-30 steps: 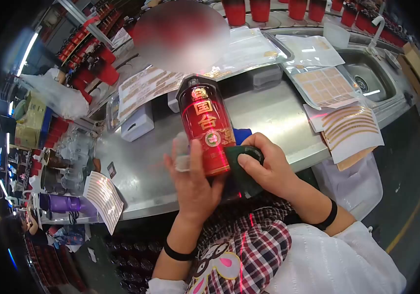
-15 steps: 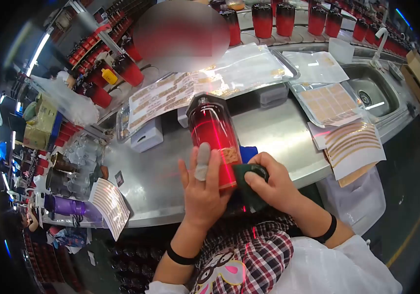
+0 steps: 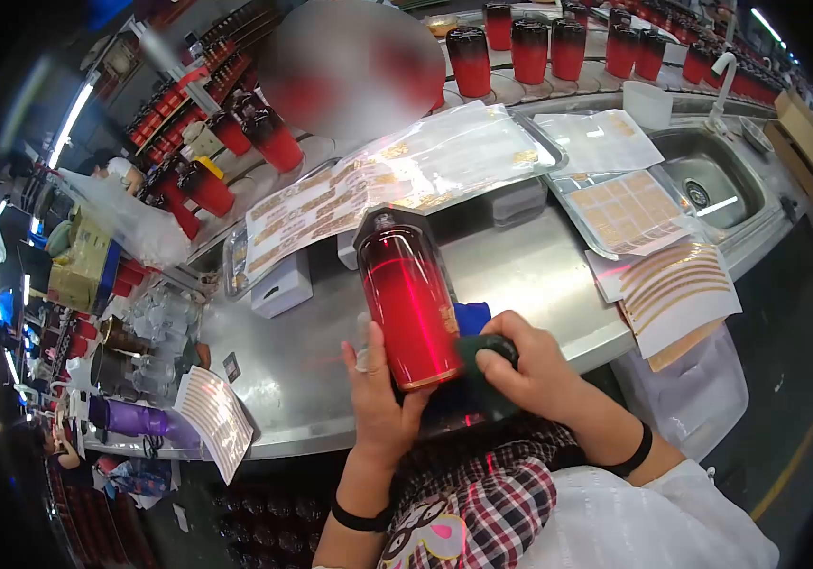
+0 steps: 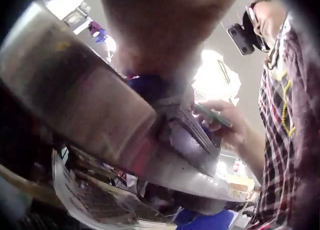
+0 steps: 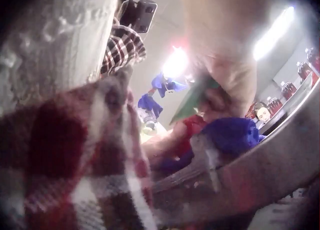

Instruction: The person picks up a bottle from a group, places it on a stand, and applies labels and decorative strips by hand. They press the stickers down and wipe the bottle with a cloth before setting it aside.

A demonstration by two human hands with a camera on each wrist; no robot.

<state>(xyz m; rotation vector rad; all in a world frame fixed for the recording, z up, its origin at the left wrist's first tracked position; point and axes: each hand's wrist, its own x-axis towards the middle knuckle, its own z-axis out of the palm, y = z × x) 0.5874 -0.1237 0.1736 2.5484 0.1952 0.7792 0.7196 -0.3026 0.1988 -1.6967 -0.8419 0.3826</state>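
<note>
A red bottle with a black shoulder point(image 3: 406, 303) lies tilted over the counter's front edge in the head view, a little gold print showing on its right side. My left hand point(image 3: 380, 403) is at its lower left, fingers extended along the side. At the bottle's lower right, my right hand point(image 3: 539, 379) pinches a dark green flat tool point(image 3: 487, 372) between thumb and fingers, its edge against the glass. Blue cloth point(image 3: 471, 317) lies beneath the bottle. In the right wrist view, my right hand point(image 5: 227, 89) holds the green tool point(image 5: 192, 102) above blue cloth point(image 5: 232, 135).
Sticker sheets on a tray point(image 3: 397, 161) lie behind the bottle, with white boxes point(image 3: 281, 286) under its edge. More sheets point(image 3: 677, 289) sit at the right beside a sink point(image 3: 715, 180). A striped sheet point(image 3: 215, 422) overhangs the left front edge. Several bottles point(image 3: 530, 52) line the back.
The bottle has turned, taking the gold characters out of sight and leaving a gold patch at its right side. My left hand has shifted from its front to its lower left side.
</note>
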